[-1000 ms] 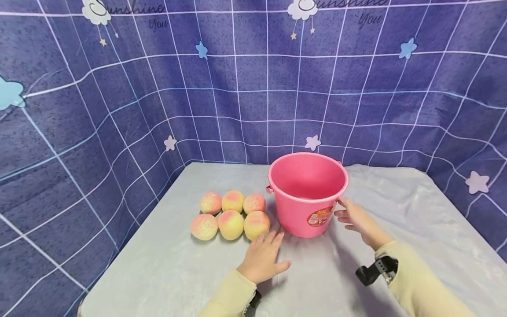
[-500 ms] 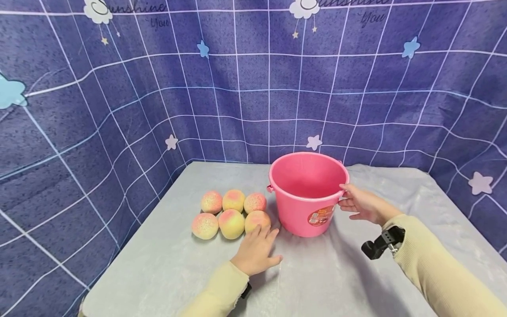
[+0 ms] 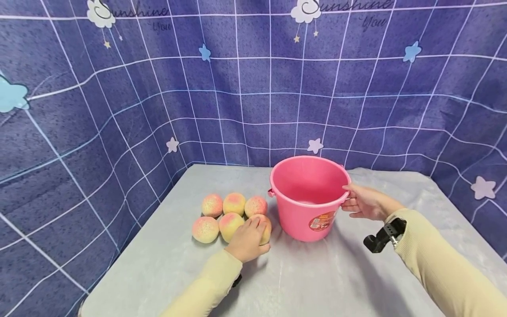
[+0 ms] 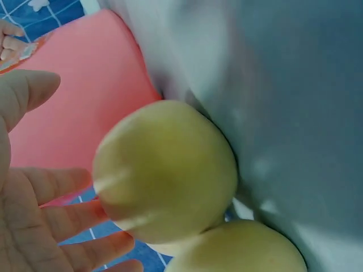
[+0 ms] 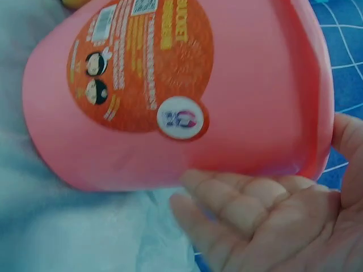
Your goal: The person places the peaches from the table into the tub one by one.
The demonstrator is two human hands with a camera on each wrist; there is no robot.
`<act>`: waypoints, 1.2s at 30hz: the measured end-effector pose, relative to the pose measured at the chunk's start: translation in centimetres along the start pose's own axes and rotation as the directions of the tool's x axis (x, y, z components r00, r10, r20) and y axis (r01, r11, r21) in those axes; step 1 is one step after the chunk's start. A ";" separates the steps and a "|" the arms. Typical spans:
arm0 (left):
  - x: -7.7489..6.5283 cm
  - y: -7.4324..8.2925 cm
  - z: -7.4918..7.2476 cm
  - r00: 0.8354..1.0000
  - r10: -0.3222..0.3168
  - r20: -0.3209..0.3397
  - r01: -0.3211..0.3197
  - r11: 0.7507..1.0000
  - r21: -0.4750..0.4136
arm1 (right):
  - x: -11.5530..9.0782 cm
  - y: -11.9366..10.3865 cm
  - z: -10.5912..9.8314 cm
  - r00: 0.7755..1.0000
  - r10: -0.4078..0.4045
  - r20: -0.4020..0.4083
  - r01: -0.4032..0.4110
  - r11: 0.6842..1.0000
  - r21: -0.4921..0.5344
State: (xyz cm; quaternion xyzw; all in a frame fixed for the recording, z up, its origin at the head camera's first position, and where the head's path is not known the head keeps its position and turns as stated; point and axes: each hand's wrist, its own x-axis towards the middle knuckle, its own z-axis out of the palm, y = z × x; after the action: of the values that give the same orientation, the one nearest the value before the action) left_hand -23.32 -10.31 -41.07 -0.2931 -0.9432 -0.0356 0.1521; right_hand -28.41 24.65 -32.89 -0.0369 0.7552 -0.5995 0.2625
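Note:
Several yellow-pink peaches lie in two rows on the cloth in the head view. My left hand (image 3: 247, 241) reaches over the front right peach (image 3: 266, 230). In the left wrist view its fingers are spread and fairly straight, fingertips at the side of that peach (image 4: 167, 170), with the thumb apart from it. Right of the fruit stands a pink bucket (image 3: 299, 218), upright, its inside bare where visible. My right hand (image 3: 367, 203) holds the bucket's right rim, thumb at the edge and fingers against the outer wall. An orange label (image 5: 142, 62) faces the right wrist camera.
Beside the held-over fruit sit a front middle peach (image 3: 229, 225) and a front left peach (image 3: 205, 230), with the back row behind. A pale grey cloth (image 3: 317, 281) covers the table. Blue gridded curtains (image 3: 253, 105) rise behind and at the left.
My left hand has moved forward and left, from the bare cloth onto the front right peach. My right hand has risen slightly and taken the bucket's rim. Bucket and peaches stay in place.

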 end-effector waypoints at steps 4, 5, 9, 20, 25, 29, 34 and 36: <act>0.1 -0.8 0.4 0.998 0.025 -0.053 -0.023 0.999 0.037 | 0.1 0.2 -0.3 0.999 -0.011 0.032 0.011 1.000 0.002; 0.1 -1.0 0.6 0.998 0.024 -0.056 -0.021 0.999 0.047 | 0.2 0.2 -0.4 0.999 -0.012 0.039 0.012 1.000 0.005; 0.4 -1.5 0.9 1.000 -0.015 0.007 0.015 0.999 0.033 | 0.2 0.2 -0.7 0.998 -0.018 0.065 0.019 1.000 -0.005; 1.2 -2.0 1.0 0.995 -0.042 0.089 0.042 0.999 -0.001 | 0.6 0.9 -1.0 0.996 -0.043 0.080 0.036 0.996 0.085; 1.5 -2.2 1.3 0.996 -0.040 0.079 0.039 0.999 0.014 | 0.6 1.1 -0.7 0.994 -0.081 0.073 0.067 0.982 0.176; 1.8 -2.3 1.5 0.995 -0.036 0.094 0.035 0.999 0.019 | 0.5 1.1 -0.5 0.992 -0.109 0.063 0.092 0.971 0.220; 2.1 -2.3 1.5 0.995 -0.035 0.093 0.035 0.999 0.010 | 0.6 1.3 -0.3 0.991 -0.121 0.054 0.101 0.954 0.282; 2.2 -2.3 1.5 0.996 -0.025 0.087 0.025 1.000 0.008 | 0.6 1.4 -0.4 0.991 -0.120 0.055 0.100 0.956 0.277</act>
State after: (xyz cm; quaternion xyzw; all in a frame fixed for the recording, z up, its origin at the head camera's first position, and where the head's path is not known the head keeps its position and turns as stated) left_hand -26.73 -10.79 -41.76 -0.2819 -0.9527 -0.0213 0.1116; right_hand -28.73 25.16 -34.32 -0.0637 0.6521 -0.7100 0.2580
